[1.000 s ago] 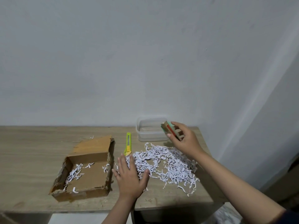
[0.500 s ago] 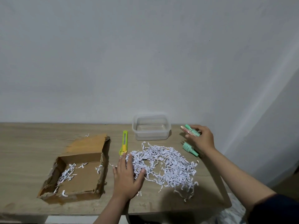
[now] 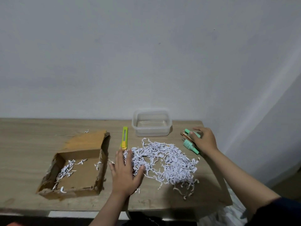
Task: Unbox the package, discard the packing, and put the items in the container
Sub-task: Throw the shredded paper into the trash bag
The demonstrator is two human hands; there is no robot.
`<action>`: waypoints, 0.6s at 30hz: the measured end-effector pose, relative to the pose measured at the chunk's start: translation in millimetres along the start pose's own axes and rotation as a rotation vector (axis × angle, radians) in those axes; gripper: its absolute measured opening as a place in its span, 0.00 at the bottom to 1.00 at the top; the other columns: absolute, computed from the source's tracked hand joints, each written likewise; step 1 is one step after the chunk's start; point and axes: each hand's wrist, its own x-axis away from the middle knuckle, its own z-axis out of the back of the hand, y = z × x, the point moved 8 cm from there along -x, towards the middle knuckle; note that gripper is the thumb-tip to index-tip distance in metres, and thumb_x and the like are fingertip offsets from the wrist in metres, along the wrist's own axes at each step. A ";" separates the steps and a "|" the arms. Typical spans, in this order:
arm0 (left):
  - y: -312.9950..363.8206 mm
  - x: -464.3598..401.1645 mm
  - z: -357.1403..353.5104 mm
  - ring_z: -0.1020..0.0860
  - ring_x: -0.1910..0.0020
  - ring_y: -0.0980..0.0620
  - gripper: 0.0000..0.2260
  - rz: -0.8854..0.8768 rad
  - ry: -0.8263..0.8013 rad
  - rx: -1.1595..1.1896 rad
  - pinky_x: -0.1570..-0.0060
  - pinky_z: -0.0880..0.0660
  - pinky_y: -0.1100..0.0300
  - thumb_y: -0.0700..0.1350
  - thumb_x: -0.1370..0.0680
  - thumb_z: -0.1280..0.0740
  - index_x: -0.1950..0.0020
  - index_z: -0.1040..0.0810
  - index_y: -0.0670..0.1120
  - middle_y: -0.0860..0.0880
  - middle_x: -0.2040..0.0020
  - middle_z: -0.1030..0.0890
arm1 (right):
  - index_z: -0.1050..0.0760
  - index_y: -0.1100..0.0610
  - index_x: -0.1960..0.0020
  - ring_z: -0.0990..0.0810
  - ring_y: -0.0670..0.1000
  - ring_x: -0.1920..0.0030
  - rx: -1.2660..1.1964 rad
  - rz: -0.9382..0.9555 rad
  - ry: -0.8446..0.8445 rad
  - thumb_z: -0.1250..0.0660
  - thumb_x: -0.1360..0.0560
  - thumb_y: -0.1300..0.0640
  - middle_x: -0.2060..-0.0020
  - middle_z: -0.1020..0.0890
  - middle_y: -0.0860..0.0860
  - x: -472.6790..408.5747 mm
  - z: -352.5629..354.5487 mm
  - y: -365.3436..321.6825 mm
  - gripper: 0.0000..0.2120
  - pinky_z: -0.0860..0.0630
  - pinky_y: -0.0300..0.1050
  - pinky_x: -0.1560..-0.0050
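An open cardboard box (image 3: pixel 76 162) lies at the left of the table, with a few paper shreds inside. A pile of white shredded paper (image 3: pixel 164 160) is spread over the middle of the table. My left hand (image 3: pixel 125 172) lies flat on the pile's left edge, fingers apart. An empty clear plastic container (image 3: pixel 152 123) stands at the back. To its right, mint-green tubes (image 3: pixel 190 145) and a brown-red stick (image 3: pixel 185 136) lie on the table. My right hand (image 3: pixel 203 141) rests over them, its thumb and fingers curled on them.
A yellow-green utility knife (image 3: pixel 124 138) lies between the box and the container, its near end close to my left fingertips. The table's right edge (image 3: pixel 218 170) runs under my right forearm. A wall stands right behind the table.
My right hand brought the small items from beside the container down to the table at its right and stays on them. My left hand has stayed on the shreds.
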 end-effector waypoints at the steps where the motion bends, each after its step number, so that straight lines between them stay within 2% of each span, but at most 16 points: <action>1: 0.5 0.7 2.3 0.58 0.24 0.48 0.38 -0.001 0.020 -0.006 0.31 0.61 0.40 0.71 0.29 0.50 0.24 0.48 0.53 0.45 0.22 0.54 | 0.21 0.54 0.46 0.24 0.55 0.45 -0.004 0.026 0.044 0.30 0.28 0.52 0.48 0.22 0.56 10.2 6.0 -6.7 0.12 0.31 0.44 0.45; 3: 0.8 2.0 7.6 0.58 0.24 0.47 0.38 0.005 0.061 -0.005 0.32 0.61 0.40 0.70 0.29 0.47 0.24 0.47 0.53 0.44 0.22 0.55 | 0.21 0.54 0.47 0.26 0.53 0.46 -0.053 0.073 0.105 0.32 0.27 0.54 0.50 0.23 0.54 38.5 13.8 -21.2 0.10 0.32 0.43 0.47; 6: -8.2 1.9 13.4 0.53 0.24 0.42 0.41 0.100 0.108 0.036 0.31 0.55 0.36 0.72 0.31 0.49 0.25 0.43 0.48 0.41 0.23 0.50 | 0.23 0.53 0.46 0.25 0.49 0.48 -0.146 0.114 0.120 0.32 0.26 0.53 0.51 0.24 0.49 88.4 13.3 -32.3 0.10 0.29 0.43 0.48; 8: -14.9 1.4 13.3 0.51 0.24 0.40 0.43 0.167 0.106 0.047 0.31 0.51 0.35 0.73 0.31 0.52 0.26 0.44 0.46 0.40 0.23 0.48 | 0.23 0.56 0.44 0.25 0.49 0.48 -0.160 0.122 0.139 0.33 0.26 0.53 0.50 0.24 0.50 115.7 10.4 -29.9 0.13 0.27 0.43 0.47; 11: -17.9 -0.5 6.8 0.48 0.25 0.41 0.42 0.186 0.053 0.032 0.30 0.50 0.37 0.72 0.30 0.53 0.25 0.44 0.45 0.39 0.24 0.44 | 0.25 0.58 0.40 0.26 0.49 0.44 -0.178 0.076 0.198 0.36 0.28 0.46 0.46 0.24 0.52 139.1 -0.9 -17.7 0.21 0.28 0.45 0.42; 14: -17.1 -2.2 1.6 0.44 0.26 0.42 0.40 0.164 0.015 0.034 0.29 0.48 0.39 0.72 0.29 0.55 0.26 0.43 0.46 0.41 0.25 0.40 | 0.30 0.57 0.34 0.29 0.54 0.35 -0.194 -0.023 0.142 0.39 0.27 0.41 0.37 0.27 0.56 146.3 -28.3 -12.0 0.28 0.31 0.53 0.33; 18: -5.0 -1.6 -4.9 0.43 0.26 0.48 0.36 0.061 -0.039 0.088 0.29 0.43 0.44 0.69 0.27 0.55 0.26 0.42 0.49 0.46 0.25 0.39 | 0.34 0.54 0.31 0.34 0.54 0.30 -0.153 -0.018 0.046 0.43 0.26 0.39 0.32 0.29 0.53 147.9 -67.0 -32.5 0.29 0.36 0.57 0.30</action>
